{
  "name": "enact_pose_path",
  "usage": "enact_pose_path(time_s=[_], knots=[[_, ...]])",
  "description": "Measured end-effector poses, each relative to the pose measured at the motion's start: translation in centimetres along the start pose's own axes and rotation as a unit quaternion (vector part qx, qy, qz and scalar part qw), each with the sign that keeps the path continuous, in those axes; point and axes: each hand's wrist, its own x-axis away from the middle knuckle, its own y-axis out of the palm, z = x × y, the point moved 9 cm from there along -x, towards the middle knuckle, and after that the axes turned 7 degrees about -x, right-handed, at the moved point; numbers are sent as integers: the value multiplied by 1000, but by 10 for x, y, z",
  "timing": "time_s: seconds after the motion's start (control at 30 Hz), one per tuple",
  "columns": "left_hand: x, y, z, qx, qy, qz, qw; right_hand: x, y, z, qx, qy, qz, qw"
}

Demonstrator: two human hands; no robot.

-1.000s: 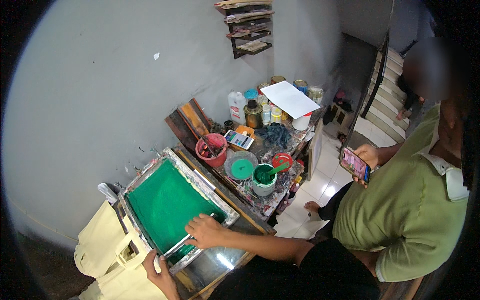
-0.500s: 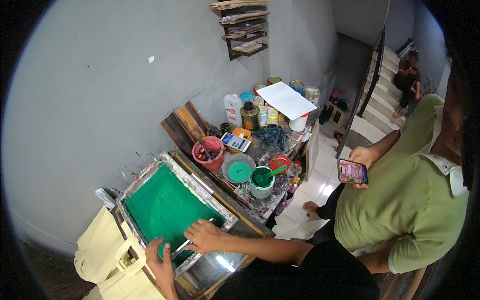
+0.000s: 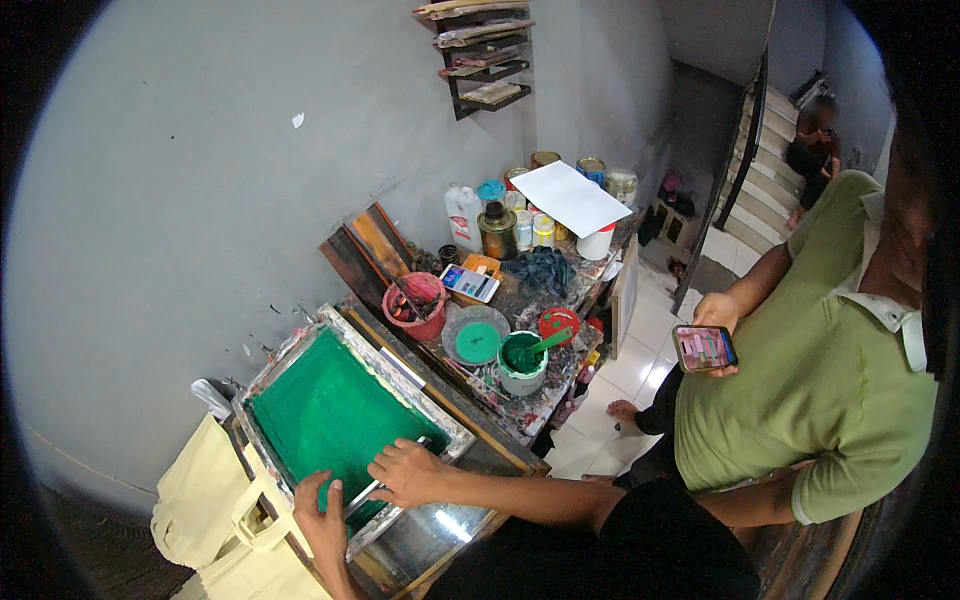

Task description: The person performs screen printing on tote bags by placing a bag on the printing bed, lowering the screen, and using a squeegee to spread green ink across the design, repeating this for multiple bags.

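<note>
A screen-printing frame (image 3: 460,440) lies tilted in front of me, its mesh (image 3: 335,400) covered with green ink. Across its near end runs a squeegee (image 3: 358,502), partly hidden by my hands. My right hand (image 3: 408,474) is closed over the squeegee's right part, knuckles up. At the squeegee's left end, my left hand (image 3: 322,520) has its fingers and thumb bent round it, beside the frame's near left edge. Cream cloth bags (image 3: 190,490) with handles lie to the left of the frame, near my left hand.
A paint-stained table (image 3: 520,290) holds a tub of green ink (image 3: 522,380), a bowl (image 3: 478,342), a pink bucket (image 3: 415,308), a phone (image 3: 470,283) and several cans. On my right stands a person in a green shirt (image 3: 800,390) holding a phone. Another person (image 3: 815,150) sits on the stairs.
My hands and the squeegee stay almost in place. The person in green has shifted slightly, with the lower forearm showing more now.
</note>
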Motion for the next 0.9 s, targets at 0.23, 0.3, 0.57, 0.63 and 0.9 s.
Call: enact_pose_path(time_s=[0.23, 0.3, 0.57, 0.63, 0.9], knots=[[-11, 14, -9, -8, 23, -2, 1000, -1, -2, -2, -10, 2, 2, 1000], [-9, 20, -15, -7, 7, -18, 1000, 2, -3, -3, -6, -1, 15, 1000], [3, -8, -32, 142, -21, 83, 986, 1, 6, 0, -25, 29, -44, 998], [13, -33, -40, 177, -21, 154, 972, 1, 9, 3, -28, 28, -41, 998], [93, -24, -90, -97, 7, -65, 993, 1, -1, -1, -17, 12, 0, 1000]])
